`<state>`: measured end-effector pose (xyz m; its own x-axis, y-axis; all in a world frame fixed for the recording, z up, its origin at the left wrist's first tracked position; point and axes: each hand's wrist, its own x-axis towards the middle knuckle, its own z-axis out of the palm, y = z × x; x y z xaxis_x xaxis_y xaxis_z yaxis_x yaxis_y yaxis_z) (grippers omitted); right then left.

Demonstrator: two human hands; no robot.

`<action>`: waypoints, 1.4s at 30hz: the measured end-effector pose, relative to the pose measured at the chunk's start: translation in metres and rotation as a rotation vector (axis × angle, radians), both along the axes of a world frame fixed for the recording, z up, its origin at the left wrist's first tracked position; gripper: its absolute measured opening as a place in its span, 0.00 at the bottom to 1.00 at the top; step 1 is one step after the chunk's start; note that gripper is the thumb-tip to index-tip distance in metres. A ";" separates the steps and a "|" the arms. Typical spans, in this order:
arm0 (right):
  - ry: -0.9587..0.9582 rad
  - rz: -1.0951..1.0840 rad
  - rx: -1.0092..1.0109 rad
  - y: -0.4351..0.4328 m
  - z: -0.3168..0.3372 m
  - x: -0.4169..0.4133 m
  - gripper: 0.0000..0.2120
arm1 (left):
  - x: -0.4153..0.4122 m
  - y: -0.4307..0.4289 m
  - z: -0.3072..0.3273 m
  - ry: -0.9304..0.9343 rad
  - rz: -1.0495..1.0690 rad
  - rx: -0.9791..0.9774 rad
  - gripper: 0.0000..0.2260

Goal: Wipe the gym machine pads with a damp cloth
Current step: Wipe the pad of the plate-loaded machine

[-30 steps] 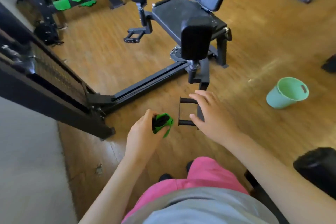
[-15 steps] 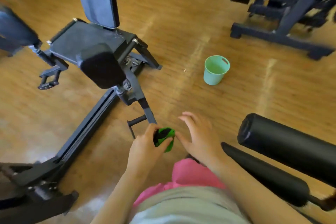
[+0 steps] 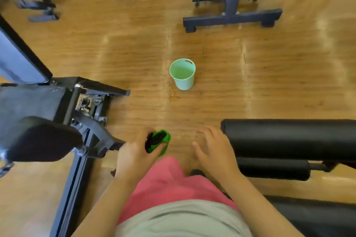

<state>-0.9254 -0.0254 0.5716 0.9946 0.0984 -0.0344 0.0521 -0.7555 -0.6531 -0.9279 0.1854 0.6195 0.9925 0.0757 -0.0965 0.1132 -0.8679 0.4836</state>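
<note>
Left hand (image 3: 134, 152): fingers and thumb curl round a bunched cloth (image 3: 160, 139), gripping it.
Right hand (image 3: 213, 150): empty, fingers loosely spread, just beside the end of the roller pad (image 3: 289, 138).
Cloth: green with a dark fold, soft, wadded small, on the side of the left hand that faces the right hand.
Roller pad: long black cylinder with a smooth matte cover, running off to the right of the right hand.
Bucket (image 3: 183, 74): pale green, tapered, on the wooden floor (image 3: 250, 82) well ahead of both hands.
Step, by my judgement: carry the cloth to the roller pad. Open it flatter for more contact, steady the end with the free hand, then wipe lengthwise and round the curve.
</note>
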 end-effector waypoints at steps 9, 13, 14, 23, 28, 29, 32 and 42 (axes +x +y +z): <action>-0.070 -0.344 0.067 -0.028 0.009 0.025 0.14 | 0.107 -0.046 0.000 0.025 -0.281 -0.148 0.12; -0.069 -0.445 0.189 -0.017 0.027 0.061 0.15 | 0.161 -0.072 -0.008 0.006 -0.321 -0.373 0.13; -0.057 -0.454 0.239 -0.011 0.031 0.075 0.16 | 0.177 -0.078 -0.008 -0.019 -0.352 -0.389 0.12; -0.021 -0.753 0.901 0.061 0.050 0.251 0.21 | 0.313 -0.061 0.007 -0.033 -0.623 -0.576 0.27; -0.142 -1.019 0.931 0.085 0.052 0.328 0.16 | 0.360 -0.029 0.007 0.036 -0.758 -0.668 0.33; -0.145 -1.046 0.903 0.088 0.049 0.339 0.13 | 0.367 -0.022 0.008 0.066 -0.756 -0.694 0.32; -0.133 -1.062 0.785 0.098 0.039 0.359 0.10 | 0.390 -0.004 0.011 0.161 -0.669 -0.801 0.28; -0.050 -0.869 0.090 0.048 0.034 0.372 0.06 | 0.479 0.019 -0.028 -0.147 -0.613 -0.308 0.15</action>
